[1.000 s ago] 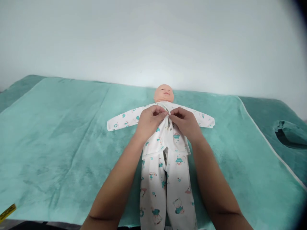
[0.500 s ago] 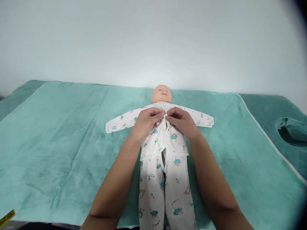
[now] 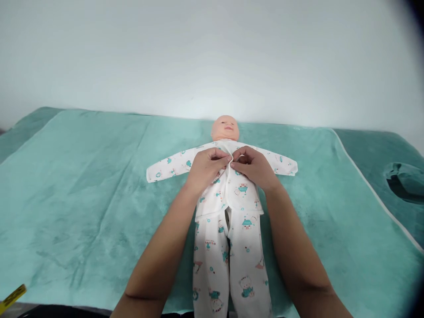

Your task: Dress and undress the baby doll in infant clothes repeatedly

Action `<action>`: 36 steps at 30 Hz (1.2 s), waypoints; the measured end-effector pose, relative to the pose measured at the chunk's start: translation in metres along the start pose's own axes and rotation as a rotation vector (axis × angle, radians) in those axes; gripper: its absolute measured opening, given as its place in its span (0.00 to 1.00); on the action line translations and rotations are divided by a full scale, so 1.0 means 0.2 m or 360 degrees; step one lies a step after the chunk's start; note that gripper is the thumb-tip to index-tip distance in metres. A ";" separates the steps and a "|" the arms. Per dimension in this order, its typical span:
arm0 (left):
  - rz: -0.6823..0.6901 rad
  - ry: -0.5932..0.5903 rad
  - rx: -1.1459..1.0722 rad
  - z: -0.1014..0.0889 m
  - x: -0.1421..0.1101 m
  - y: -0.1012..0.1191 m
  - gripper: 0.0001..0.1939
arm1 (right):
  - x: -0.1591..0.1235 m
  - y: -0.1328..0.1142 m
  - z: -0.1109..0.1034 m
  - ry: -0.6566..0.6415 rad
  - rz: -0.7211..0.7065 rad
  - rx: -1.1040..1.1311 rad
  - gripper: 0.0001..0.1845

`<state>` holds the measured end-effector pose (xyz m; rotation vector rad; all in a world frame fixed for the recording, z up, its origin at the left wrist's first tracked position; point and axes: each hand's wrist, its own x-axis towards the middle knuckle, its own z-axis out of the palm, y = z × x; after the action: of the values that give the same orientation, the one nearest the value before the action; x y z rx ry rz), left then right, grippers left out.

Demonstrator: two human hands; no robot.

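Observation:
A baby doll (image 3: 225, 127) lies on its back on a teal towel (image 3: 82, 185), head away from me. It wears a white printed shirt (image 3: 228, 190) and matching trousers (image 3: 228, 260), sleeves spread flat to both sides. My left hand (image 3: 205, 168) and my right hand (image 3: 253, 168) meet on the doll's chest just below the collar. Each hand pinches one front edge of the shirt, and the fingertips touch at the middle seam.
The towel covers a darker teal padded table (image 3: 371, 145) with a face hole (image 3: 404, 183) at the right. A white wall rises behind the table. A yellow strip (image 3: 11, 297) pokes in at the bottom left corner.
Both hands stay pinched on the shirt front at the chest, their fingertips pressed closer together. The view has shifted slightly.

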<state>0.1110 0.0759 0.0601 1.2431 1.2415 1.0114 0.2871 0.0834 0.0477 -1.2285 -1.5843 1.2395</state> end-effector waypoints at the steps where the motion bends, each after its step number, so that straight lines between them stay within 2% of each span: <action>1: 0.0014 -0.0017 0.0019 0.00 0.00 0.01 0.12 | 0.00 0.00 0.01 0.0018 -0.0011 -0.0017 0.12; 8: 0.0057 -0.0032 0.0059 0.00 -0.01 0.04 0.09 | -0.01 -0.01 0.03 0.0094 -0.0102 -0.0068 0.11; 14: 0.0110 -0.0008 -0.0154 0.00 0.00 0.00 0.19 | 0.00 0.00 0.01 0.0025 -0.0066 0.0082 0.14; 26: 0.0142 -0.0143 -0.0097 -0.03 0.03 -0.01 0.11 | 0.03 0.02 0.00 0.0002 -0.0028 0.0168 0.14; 28: 0.0133 -0.0147 -0.0008 -0.04 0.01 0.01 0.10 | 0.02 0.00 0.00 0.0036 -0.0054 0.0051 0.16; 31: 0.0129 -0.0183 0.0186 -0.07 -0.03 0.04 0.09 | -0.07 -0.10 0.01 -0.0026 -0.0034 -0.0392 0.20; 34: 0.0151 -0.0358 0.0450 -0.09 -0.09 0.07 0.08 | -0.18 -0.21 0.05 -0.0130 0.0049 -0.0950 0.21; 36: 0.0190 -0.0467 0.0597 -0.11 -0.12 0.08 0.08 | -0.23 -0.24 0.10 -0.0073 0.0053 -0.1232 0.18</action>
<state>0.0890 0.0551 0.0796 1.7062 1.1665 0.6627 0.2693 0.0314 0.0902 -1.6924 -2.1802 0.6675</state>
